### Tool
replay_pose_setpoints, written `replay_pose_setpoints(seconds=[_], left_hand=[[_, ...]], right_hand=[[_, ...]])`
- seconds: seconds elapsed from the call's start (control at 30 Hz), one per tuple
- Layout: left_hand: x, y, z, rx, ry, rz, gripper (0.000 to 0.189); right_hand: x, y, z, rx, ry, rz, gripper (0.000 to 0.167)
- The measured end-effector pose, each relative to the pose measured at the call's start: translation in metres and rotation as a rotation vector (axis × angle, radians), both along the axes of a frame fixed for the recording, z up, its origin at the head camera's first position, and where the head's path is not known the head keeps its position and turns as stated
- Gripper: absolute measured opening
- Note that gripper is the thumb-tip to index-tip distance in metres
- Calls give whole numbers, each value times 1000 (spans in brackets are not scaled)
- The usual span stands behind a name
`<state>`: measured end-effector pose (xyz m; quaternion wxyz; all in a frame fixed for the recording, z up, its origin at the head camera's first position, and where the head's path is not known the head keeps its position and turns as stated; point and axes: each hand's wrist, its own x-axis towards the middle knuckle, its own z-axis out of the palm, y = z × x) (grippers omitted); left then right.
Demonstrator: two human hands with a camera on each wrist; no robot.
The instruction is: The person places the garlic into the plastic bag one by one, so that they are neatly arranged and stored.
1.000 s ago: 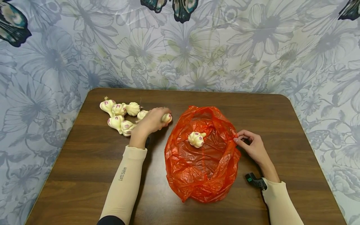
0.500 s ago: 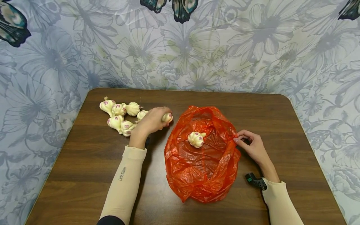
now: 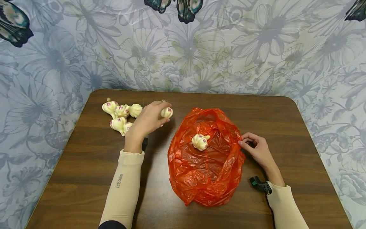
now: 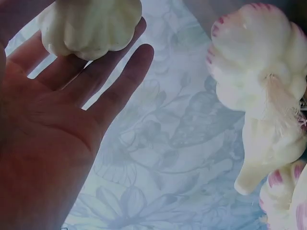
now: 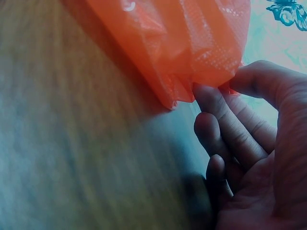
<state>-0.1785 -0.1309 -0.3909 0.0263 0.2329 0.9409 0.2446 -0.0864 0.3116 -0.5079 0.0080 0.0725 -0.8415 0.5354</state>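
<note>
My left hand (image 3: 147, 119) holds a garlic bulb (image 3: 166, 112) between thumb and fingers, above the back of the table. In the left wrist view that pale bulb (image 4: 91, 28) rests against the fingers. My right hand (image 3: 257, 149) pinches the right rim of a red plastic bag (image 3: 206, 187), which is spread with its mouth facing up. Thumb and forefinger grip the bag's edge (image 5: 211, 72) in the right wrist view. Inside the bag lies one garlic bulb (image 3: 200, 142). Several more bulbs (image 3: 117, 124) cluster left of my left hand, which partly hides them.
All of this is on a brown wooden table (image 3: 286, 127) with rounded far corners. A floral cloth (image 3: 200, 57) with butterfly shapes hangs behind it. A black wrist camera (image 3: 260, 185) sits on the right wrist.
My left hand has lifted the garlic bulb and shifted slightly left and toward the back. My right hand and the bag have stayed in place.
</note>
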Motion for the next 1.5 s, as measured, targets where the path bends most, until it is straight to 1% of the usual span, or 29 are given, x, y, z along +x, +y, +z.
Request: replay_pose_setpoints(seconds=[0.17,0.3,0.5,0.63,0.73,0.93,1.03,1.17,1.27,1.37,1.5], left_hand=[[1,-2,1,21,21,0,51],[3,-1,4,17,42,-12,51],[12,11,13,4,90,-42,50],[18,20,18,0,121,-83,51],[21,25,19,-5,138,-109,52],[26,30,22,1,166,-131,52],[29,34,24,21,156,-154,51],[34,43,24,66,139,-205,50],[36,49,22,88,149,-240,47],[38,53,21,98,146,-263,47],[40,57,19,96,111,-281,50]], right_hand=[[1,0,-1,8,-2,-6,4],[2,-1,-1,8,-3,-8,5],[2,-2,-1,0,3,-8,4],[2,-2,-1,-12,12,-1,4],[1,-2,-2,-14,23,5,4],[1,0,-3,-13,29,4,4],[1,0,-4,-16,29,6,4],[2,0,-5,-13,30,3,4],[2,0,-5,2,23,-8,4],[2,-1,-5,12,15,-17,5],[3,-2,-5,11,10,-18,5]])
